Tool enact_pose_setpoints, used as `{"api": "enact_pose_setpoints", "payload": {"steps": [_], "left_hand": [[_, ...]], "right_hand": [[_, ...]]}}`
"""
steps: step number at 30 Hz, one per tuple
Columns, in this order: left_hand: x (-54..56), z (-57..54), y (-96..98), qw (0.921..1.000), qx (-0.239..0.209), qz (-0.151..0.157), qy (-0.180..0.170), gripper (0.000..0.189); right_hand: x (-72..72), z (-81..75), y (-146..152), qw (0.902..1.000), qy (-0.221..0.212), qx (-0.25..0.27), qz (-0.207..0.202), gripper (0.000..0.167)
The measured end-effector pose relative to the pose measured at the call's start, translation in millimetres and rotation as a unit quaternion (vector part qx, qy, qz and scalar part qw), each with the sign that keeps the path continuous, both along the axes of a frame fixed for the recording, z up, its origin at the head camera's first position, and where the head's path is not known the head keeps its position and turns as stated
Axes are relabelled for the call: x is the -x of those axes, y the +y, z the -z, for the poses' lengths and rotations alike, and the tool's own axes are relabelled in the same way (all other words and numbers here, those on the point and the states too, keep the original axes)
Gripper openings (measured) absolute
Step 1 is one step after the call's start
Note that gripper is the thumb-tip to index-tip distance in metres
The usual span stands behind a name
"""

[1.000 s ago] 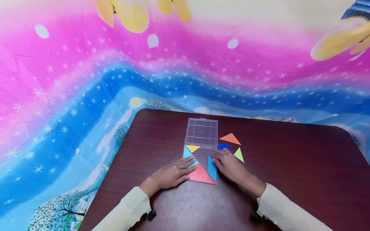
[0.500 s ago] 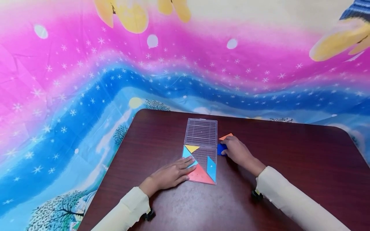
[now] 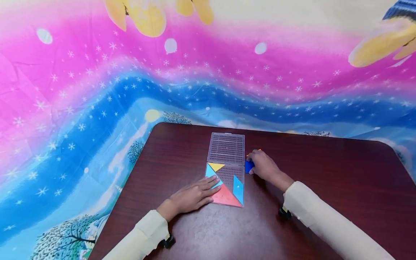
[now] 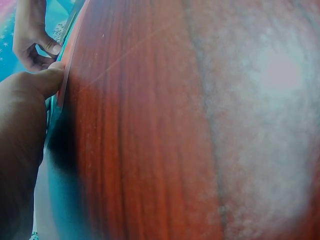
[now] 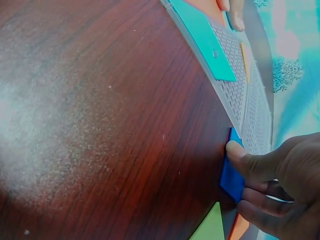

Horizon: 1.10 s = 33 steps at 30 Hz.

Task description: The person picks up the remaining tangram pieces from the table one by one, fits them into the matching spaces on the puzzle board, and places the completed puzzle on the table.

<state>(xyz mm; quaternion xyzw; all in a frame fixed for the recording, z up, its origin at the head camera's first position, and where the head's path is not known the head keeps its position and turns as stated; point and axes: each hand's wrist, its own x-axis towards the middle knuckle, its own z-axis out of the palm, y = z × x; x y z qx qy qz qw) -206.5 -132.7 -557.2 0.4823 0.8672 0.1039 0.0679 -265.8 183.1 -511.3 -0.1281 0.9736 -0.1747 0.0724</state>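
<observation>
While the left hand (image 3: 191, 196) lies across the near half of the clear case (image 3: 226, 148), the right hand (image 3: 264, 166) pinches the blue piece (image 3: 248, 167).
Left hand: fingers extended and slightly spread, tips on the light blue triangle (image 3: 209, 172) and the red triangle (image 3: 227, 196), grasping nothing. Case: unfolded flat on the table (image 3: 325, 180); the light blue triangle runs along the left side of the near half, the yellow triangle (image 3: 216, 167) sits at its far left corner, the red triangle lies along its near side and the light blue parallelogram (image 3: 238, 187) along its right side. Blue piece: just beside the case's right edge; contact with the case cannot be told. Right hand: thumb on one side of the blue piece, curled fingers at the other. The right wrist view shows the orange piece (image 5: 240, 227) and the green piece (image 5: 211, 227) near this hand, both partly visible.
</observation>
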Motion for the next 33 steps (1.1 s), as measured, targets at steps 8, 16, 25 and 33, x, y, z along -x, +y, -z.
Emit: {"api": "enact_pose_setpoints", "payload": {"steps": [8, 16, 25, 33], "left_hand": [[0.8, -2.0, 1.0, 1.0, -0.001, 0.004, 0.003, 0.057], [0.4, -1.0, -0.4, 1.0, 0.004, 0.005, 0.006, 0.057], [-2.9, 0.1, -1.2, 0.9999, 0.005, 0.0, 0.012, 0.057], [-2.3, 0.9, -0.6, 0.9996, -0.005, 0.007, 0.028, 0.056]], "right_hand": [[3.9, -0.5, 4, 0.9998, -0.014, 0.01, -0.002, 0.042], [11.3, -3.5, 4, 0.9978, -0.06, -0.011, -0.028, 0.039], [9.3, -0.9, 6, 0.9962, -0.084, 0.02, -0.008, 0.041], [1.7, -1.5, 8, 0.9985, -0.033, 0.037, -0.023, 0.037]]}}
